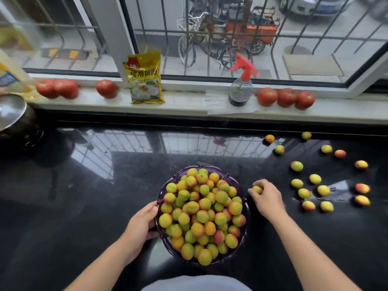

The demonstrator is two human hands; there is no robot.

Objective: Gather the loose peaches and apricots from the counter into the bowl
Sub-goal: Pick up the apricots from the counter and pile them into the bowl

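A purple bowl [235, 181] heaped with yellow-green and red-blushed fruit stands on the black counter [105, 206] in front of me. My left hand [142, 223] grips the bowl's left rim. Just right of the bowl, my right hand [267, 199] holds one small yellow fruit [257, 189] in curled fingers. Several loose fruits [315, 179] lie scattered over the counter further right, reaching back towards the sill.
Along the window sill [189, 106] lie red tomatoes [286, 97], a yellow food packet [146, 78] and a spray bottle [240, 89] with a red trigger. A dark pot with a metal lid [12, 114] stands at the far left.
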